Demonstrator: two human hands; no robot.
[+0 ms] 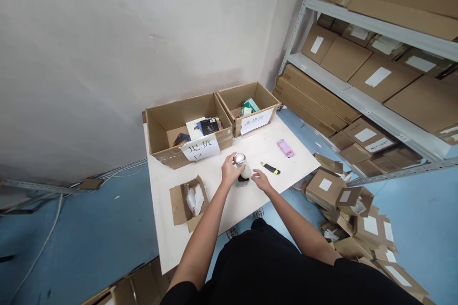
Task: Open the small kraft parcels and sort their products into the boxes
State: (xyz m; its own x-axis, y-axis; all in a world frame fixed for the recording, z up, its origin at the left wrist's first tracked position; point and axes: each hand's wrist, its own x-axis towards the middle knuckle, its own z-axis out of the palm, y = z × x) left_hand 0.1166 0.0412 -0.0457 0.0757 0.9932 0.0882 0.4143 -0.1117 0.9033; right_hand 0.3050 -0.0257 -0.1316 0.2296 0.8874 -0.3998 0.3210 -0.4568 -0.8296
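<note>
Table [250, 205]: white top, standing on a blue floor, wall behind.

1. Small box [186, 201], cardboard, flaps open, crumpled white paper inside. Near front left of the table, well apart from the hands.
2. Left hand [230, 170], closed around the upper part of the bottle from its left side.
3. Bottle [242, 170], pale body, dark base, shiny silver cap. Upright on the table at mid-depth, between the two hands.
4. Right hand [261, 180], fingers loose and spread, holding nothing, just beside the bottle's base; contact with it cannot be told.
5. Knife [270, 167], yellow and black cutter, lying flat just past the right hand.
6. Pink object [285, 148], blurred, lying farther right on the table.
7. Left carton [186, 126], open, at the table's back edge, books or flat packs inside. Paper label on its front reads "退货区".
8. Right carton [250, 105], open, touching the left one, teal packs inside. Its label appears to read "换货区".
9. Pile of boxes [354, 219], small, with blank white labels, on the floor right of the table.
10. Shelves [375, 105], metal, along the right, stacked with cartons; their labels are too small to read.
</note>
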